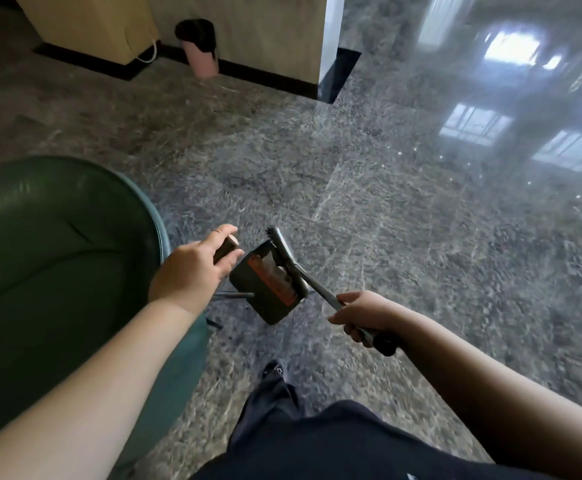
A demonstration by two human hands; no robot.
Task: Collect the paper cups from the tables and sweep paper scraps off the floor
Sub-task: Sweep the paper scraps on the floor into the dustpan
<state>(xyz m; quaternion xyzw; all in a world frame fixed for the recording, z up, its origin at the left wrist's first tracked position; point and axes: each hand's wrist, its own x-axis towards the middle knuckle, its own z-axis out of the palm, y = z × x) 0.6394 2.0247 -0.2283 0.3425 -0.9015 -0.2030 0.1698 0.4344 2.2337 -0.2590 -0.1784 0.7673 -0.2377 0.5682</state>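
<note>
My left hand (192, 271) grips the top of a long dustpan handle. The dark dustpan (265, 289) hangs below it over the grey marble floor, with an orange label on its side. My right hand (362, 317) grips the black handle of a broom (286, 251), whose head rests at the dustpan's mouth. Something brownish lies inside the pan, too blurred to name. No paper cups or scraps show on the floor.
A green upholstered chair (50, 258) stands close at my left. A pink bin with a black liner (201, 50) stands by the wooden wall base at the top. My dark-trousered legs and shoe (275, 370) are below. Glossy floor stretches to the right.
</note>
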